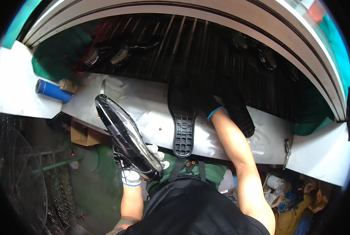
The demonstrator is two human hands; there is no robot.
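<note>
My left hand, in a white glove, grips a black shoe upper around its heel end. The upper is tilted with its glossy, wet-looking underside turned up and its toe pointing away to the left. A black rubber sole with a gridded face lies across the metal ledge in the middle. Between it and a second black sole on the right is my right hand, in a dark glove with a blue cuff. Its fingers melt into the dark background, so their grip is hidden.
Beyond the metal ledge runs a dark slatted conveyor under a curved white hood. Several black shoe parts lie on it. A blue roll sits at the left. Metal tool hangs at the ledge's right end.
</note>
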